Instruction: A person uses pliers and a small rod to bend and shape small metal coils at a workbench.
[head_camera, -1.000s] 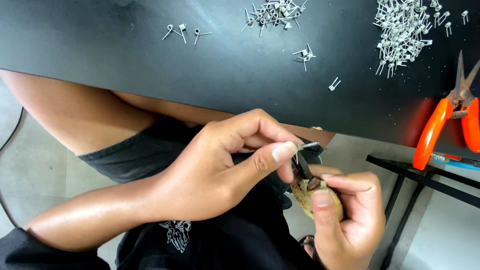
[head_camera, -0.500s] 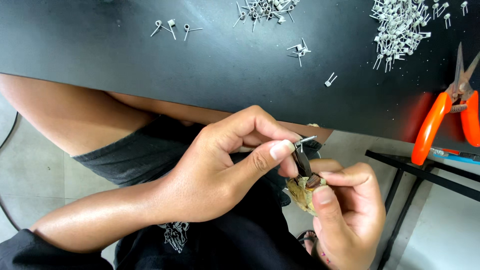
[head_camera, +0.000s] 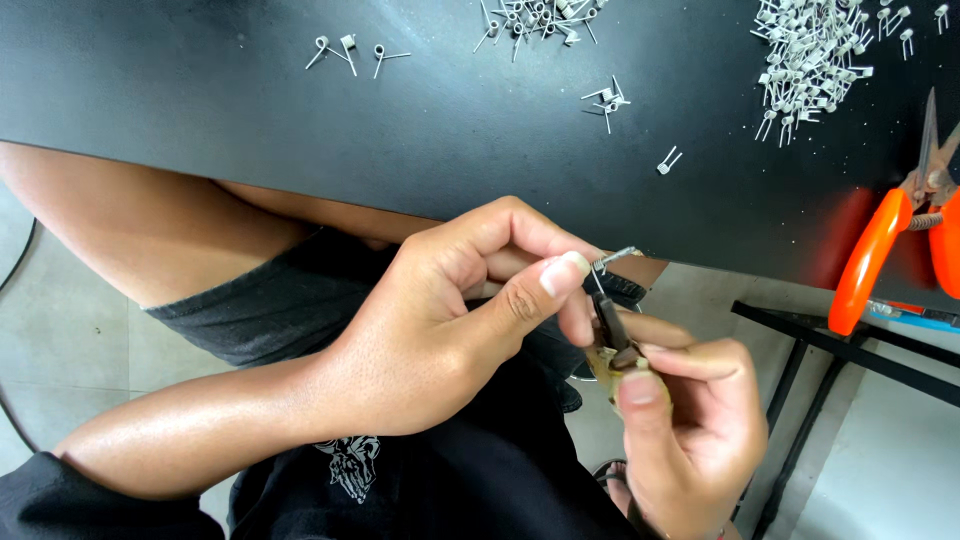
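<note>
The left hand pinches a wire spring, the right hand clamps small pliers on it, while the pile of springs at upper right lies untouched.

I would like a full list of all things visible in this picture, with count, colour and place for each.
Table: one, black, across the top.
Small wire coil parts: many, silver; big heap top right, smaller heap top centre, three top left, a few loose in the middle.
Cutters: one, orange handles, right table edge.
Small pliers: one, dark, between both hands.
Wire coil: one, silver, at the pliers' tip.
Frame: one, black, lower right.
Left hand: pinches the coil.
Right hand: holds the pliers.
</note>
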